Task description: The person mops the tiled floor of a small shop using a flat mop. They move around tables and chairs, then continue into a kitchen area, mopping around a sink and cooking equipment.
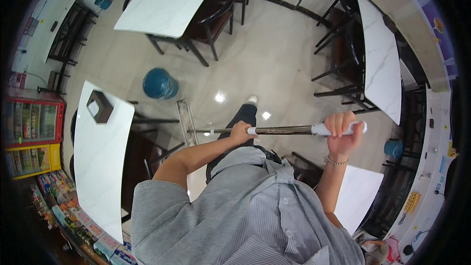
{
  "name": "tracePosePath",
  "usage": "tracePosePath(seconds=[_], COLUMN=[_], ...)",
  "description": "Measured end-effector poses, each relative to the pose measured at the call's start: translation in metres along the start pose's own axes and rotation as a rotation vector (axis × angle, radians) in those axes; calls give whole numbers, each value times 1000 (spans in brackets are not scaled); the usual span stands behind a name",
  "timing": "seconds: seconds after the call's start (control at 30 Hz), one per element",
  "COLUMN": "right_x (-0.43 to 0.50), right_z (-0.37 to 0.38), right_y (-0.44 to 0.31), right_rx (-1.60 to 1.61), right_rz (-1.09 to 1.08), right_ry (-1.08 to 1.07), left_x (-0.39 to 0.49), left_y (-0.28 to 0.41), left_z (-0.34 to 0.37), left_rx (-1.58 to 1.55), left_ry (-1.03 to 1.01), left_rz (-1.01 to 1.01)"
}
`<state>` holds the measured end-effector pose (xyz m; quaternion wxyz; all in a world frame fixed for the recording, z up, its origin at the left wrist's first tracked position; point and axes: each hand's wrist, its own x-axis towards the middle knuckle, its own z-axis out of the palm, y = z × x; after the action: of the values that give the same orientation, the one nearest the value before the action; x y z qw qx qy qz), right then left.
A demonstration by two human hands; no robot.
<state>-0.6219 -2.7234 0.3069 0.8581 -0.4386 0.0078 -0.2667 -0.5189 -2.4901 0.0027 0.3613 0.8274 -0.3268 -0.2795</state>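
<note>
A flat mop with a long metal pole stretches across in front of my body. My left hand is wrapped around the lower part of the pole, close to a white collar. My right hand, with a beaded bracelet at the wrist, grips the white plastic handle at the pole's upper end. On the tiled floor to the left lies the long, narrow mop head, beside the legs of a chair. One foot in a light shoe shows ahead of me.
A blue bucket stands just beyond the mop head. White marble-patterned tables with dark chairs surround me. A tissue box sits on the left table. Drinks coolers line the far left; another blue bin is at right.
</note>
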Motion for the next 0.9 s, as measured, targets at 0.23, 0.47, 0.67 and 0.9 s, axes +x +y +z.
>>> tracePosePath(seconds=[0.23,0.47,0.67,0.9], right_x=[195,263,332,414], right_z=[-40,-76,-128,-212], right_y=[22,25,-6,-76], right_rx=[-46,-44,-89,-143], right_rz=[198,224,227,185], right_ry=[-25,124,167,247], left_x=[138,210,298,431], left_y=[20,40,69,137], left_z=[-46,-64,-53,-23], left_rx=[-167,-114,-80,-63], left_ry=[216,-89,-107,-333], left_rz=[-314,-412,-242,-194])
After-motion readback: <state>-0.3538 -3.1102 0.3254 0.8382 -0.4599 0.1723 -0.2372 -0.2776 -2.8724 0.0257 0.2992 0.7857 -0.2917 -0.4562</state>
